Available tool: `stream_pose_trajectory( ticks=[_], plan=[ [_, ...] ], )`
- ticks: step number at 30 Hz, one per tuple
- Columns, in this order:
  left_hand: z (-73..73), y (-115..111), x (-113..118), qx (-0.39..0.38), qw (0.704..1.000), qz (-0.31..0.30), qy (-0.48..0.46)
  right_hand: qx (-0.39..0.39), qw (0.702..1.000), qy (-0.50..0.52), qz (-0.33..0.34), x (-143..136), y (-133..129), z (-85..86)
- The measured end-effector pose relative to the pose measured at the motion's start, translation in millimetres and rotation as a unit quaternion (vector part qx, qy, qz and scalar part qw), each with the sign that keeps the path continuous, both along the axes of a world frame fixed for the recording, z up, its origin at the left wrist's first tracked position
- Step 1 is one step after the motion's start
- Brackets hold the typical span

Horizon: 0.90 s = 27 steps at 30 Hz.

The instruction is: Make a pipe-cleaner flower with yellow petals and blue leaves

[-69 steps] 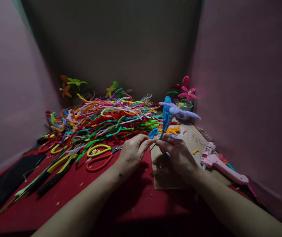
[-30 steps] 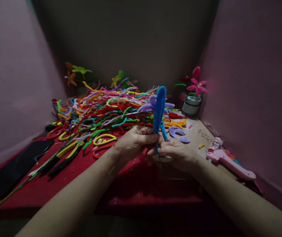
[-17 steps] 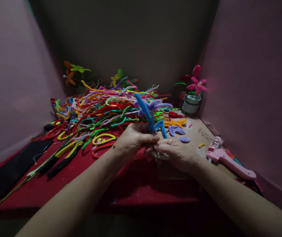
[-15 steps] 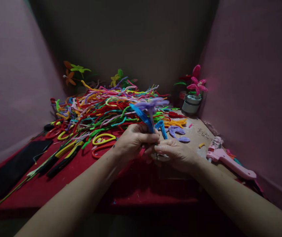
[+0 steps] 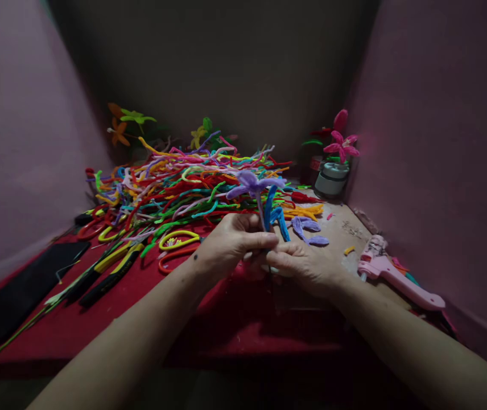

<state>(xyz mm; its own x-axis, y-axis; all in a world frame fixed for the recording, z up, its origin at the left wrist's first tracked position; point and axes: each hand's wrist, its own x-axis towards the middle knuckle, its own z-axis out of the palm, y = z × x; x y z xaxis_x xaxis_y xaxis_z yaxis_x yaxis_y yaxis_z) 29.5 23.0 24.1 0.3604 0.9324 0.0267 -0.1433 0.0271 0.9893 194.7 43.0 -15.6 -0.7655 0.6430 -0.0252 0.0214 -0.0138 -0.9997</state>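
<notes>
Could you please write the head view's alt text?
Left hand and right hand hold a fuzzy purple flower before a heap of colorful strands, scissors and pliers to the left, a pink glue gun to the right.

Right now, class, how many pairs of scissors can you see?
2. One pair lies just left of the left hand; the other pair is farther left, beside the pile. More may be hidden under it.

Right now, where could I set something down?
Red cloth lies bare between the pliers and left forearm, and nearly bare between that and the right forearm. Behind the left hand and right hand, a pipe-cleaner heap crowds things; scraps dot the cardboard.
</notes>
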Motion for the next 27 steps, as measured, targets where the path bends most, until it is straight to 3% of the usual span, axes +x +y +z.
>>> stream_pose_trajectory(
  ticks=[4,9,17,20,23,27],
  plan=[
    [-1.1,3,-3,-0.049,0.999,-0.018,0.010,-0.007,0.998,0.023,0.051,2,1,2.9],
    [-3.0,5,-6,-0.107,0.992,-0.065,-0.035,-0.070,0.989,0.066,0.110,2,3,1.8],
    [1.1,1,-10,-0.110,0.979,-0.165,-0.041,-0.157,0.965,0.093,0.189,-1,-4,2.5],
    [-0.7,2,-11,-0.096,0.979,-0.166,-0.063,-0.155,0.968,0.104,0.168,-2,-5,-0.2],
    [-3.3,4,-11,-0.070,0.990,-0.102,-0.071,-0.113,0.984,0.098,0.095,-1,-1,-3.1],
    [-4.5,5,-7,-0.059,0.996,-0.072,-0.005,-0.057,0.994,0.087,0.022,-1,3,-3.0]
  ],
)
